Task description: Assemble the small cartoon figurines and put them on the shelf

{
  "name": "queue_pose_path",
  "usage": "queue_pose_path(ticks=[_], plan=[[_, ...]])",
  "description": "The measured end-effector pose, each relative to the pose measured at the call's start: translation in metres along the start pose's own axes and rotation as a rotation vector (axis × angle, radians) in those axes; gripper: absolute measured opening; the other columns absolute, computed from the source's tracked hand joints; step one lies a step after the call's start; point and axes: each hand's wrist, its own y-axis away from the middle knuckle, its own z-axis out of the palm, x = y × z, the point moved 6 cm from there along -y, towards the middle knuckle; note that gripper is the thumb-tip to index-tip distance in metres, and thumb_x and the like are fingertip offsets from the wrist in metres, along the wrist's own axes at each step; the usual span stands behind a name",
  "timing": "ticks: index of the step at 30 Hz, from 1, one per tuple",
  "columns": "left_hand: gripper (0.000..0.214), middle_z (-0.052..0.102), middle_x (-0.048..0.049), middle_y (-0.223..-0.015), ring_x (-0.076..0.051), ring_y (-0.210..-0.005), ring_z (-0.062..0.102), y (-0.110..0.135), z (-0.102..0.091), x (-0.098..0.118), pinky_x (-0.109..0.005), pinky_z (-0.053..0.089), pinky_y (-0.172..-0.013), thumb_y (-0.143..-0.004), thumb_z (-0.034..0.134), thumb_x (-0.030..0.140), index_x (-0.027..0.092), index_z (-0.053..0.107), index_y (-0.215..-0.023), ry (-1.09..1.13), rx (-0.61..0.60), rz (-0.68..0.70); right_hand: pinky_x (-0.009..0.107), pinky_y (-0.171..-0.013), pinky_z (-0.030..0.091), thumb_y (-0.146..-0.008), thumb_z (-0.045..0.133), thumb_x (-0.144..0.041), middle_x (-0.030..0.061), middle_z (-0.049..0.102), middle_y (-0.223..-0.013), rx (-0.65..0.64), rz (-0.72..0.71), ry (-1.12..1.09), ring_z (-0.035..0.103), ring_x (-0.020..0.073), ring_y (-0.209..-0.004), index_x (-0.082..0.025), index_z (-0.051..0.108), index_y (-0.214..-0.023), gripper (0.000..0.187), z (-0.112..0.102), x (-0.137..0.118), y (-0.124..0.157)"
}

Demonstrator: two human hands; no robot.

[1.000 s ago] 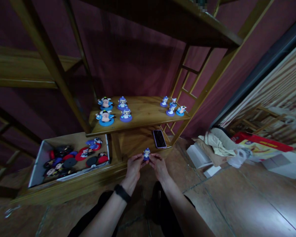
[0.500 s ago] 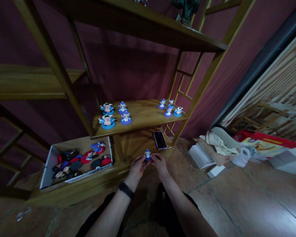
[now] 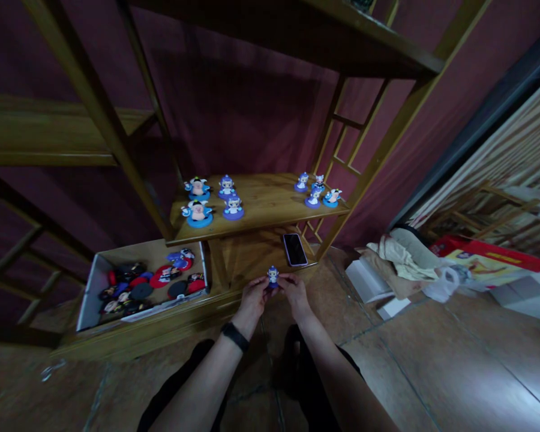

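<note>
Both my hands meet in front of a low wooden shelf, pinching a small blue-and-white figurine [image 3: 272, 276] between their fingertips. My left hand [image 3: 252, 299], with a dark band at the wrist, grips it from the left; my right hand [image 3: 293, 294] grips it from the right. The figurine stands upright above the front edge of the bottom board. On the shelf [image 3: 265, 207] behind it stand similar figurines on blue bases: several at the left [image 3: 198, 214] and several at the right [image 3: 315, 195].
A phone [image 3: 294, 249] lies face up on the bottom board just beyond my hands. A white open box [image 3: 94, 282] at the left holds red, black and blue round toys. Cloth, white boxes and a red package [image 3: 481, 264] lie on the tiled floor at the right.
My hands and the figurine stay together with the grip unchanged. The camera view has tilted slightly, shifting the shelves in the picture.
</note>
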Motion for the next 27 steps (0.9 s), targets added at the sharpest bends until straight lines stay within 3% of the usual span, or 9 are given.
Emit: queue_pose_path(ticks=[14,21,27], plan=[[0.007,0.066,-0.0023,-0.066,-0.014,-0.059,0.064,-0.005,-0.010,-0.009,-0.029,0.054,-0.063,-0.069,0.066,0.008,0.013,0.063,-0.072,0.013,0.092,0.107,0.023,-0.053,0.039,-0.050,0.076,-0.031,-0.0011,0.062,-0.061,0.108,0.047,-0.088,0.051,0.0096,-0.051,-0.016,0.065,-0.067,0.026,-0.001,0.017,0.003],[0.010,0.068,-0.0042,-0.066,-0.016,-0.065,0.066,-0.005,-0.003,-0.003,-0.029,0.053,-0.066,-0.067,0.067,0.009,0.013,0.063,-0.076,0.030,-0.035,0.088,0.024,-0.057,0.041,-0.055,0.073,-0.030,0.0000,0.065,-0.068,0.038,0.070,-0.128,0.054,0.0109,-0.058,-0.018,0.065,-0.069,0.021,-0.001,0.012,0.000],[0.023,0.070,-0.0060,-0.075,-0.016,-0.066,0.067,-0.001,0.003,0.003,-0.030,0.053,-0.068,-0.067,0.061,-0.001,0.013,0.062,-0.085,0.034,-0.103,0.061,0.024,-0.067,0.046,-0.054,0.076,-0.022,-0.0010,0.067,-0.071,-0.054,0.134,-0.313,0.059,0.0128,-0.068,-0.020,0.065,-0.067,0.017,0.000,0.011,-0.002]])
